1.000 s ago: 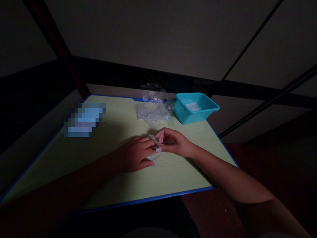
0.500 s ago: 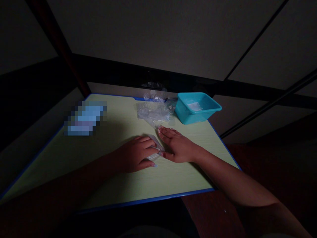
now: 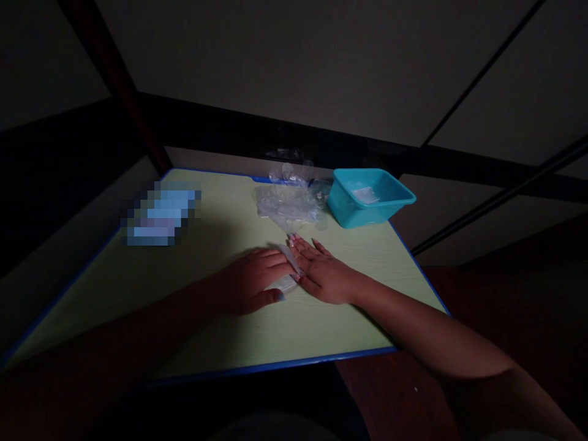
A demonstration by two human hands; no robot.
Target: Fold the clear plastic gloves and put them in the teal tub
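Note:
A small piece of thin, clear plastic [image 3: 283,283] lies folded on the table between my hands, a narrow edge of it standing up. My left hand [image 3: 257,275] rests flat over its left part, fingers stretched to the right and thumb apart. Against its right edge is my right hand [image 3: 326,274], palm down with the fingers extended forward and its thumb side near my left fingertips. Both hands are open, pressing on the plastic rather than wrapped round it. Much of the piece is hidden under my fingers, so its kind is unclear.
Beyond my hands lies a loose pile of crinkled clear plastic [image 3: 291,202], partly over the back edge. A turquoise plastic bin [image 3: 356,211] at the back right holds a whitish flat piece [image 3: 366,195]. A blurred-out bluish object [image 3: 163,214] lies left on the blue-edged table [image 3: 215,349].
My left fingers have straightened and slid slightly over the plastic. The right hand has shifted a little left, its fingers more spread, and a fold of the plastic now stands up between the hands.

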